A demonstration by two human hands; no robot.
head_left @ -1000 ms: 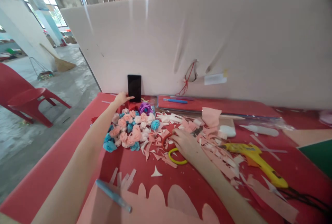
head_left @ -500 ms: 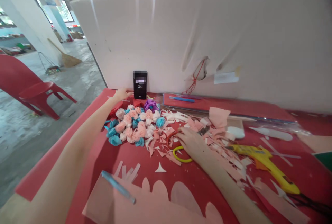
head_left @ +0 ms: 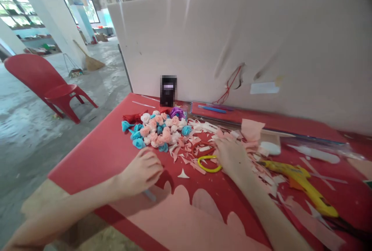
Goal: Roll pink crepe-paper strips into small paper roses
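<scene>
My left hand (head_left: 142,171) hovers over the near left of the table, its fingers curled in; anything inside them is hidden. Just below it lies the end of a light blue pen (head_left: 150,194), on pink paper with a scalloped edge (head_left: 165,220). My right hand (head_left: 232,156) rests with fingers stretched over pink and white paper scraps (head_left: 192,156). Beside its thumb side are the yellow loop (head_left: 209,169) and red loop of a pair of scissors; the blades do not show. Crepe-paper roses (head_left: 158,130) in peach, white, blue and purple lie piled beyond my left hand.
A yellow hot glue gun (head_left: 302,183) lies to the right, its cord trailing. A phone (head_left: 168,92) leans on the white board (head_left: 203,45) behind the red table (head_left: 95,146). Pens lie along the back. A red chair (head_left: 55,84) stands at left on the floor.
My left hand has come back from beside the phone to above the pink paper, covering most of the pen. My right hand has shifted slightly off the scissors' loops. The view has turned left.
</scene>
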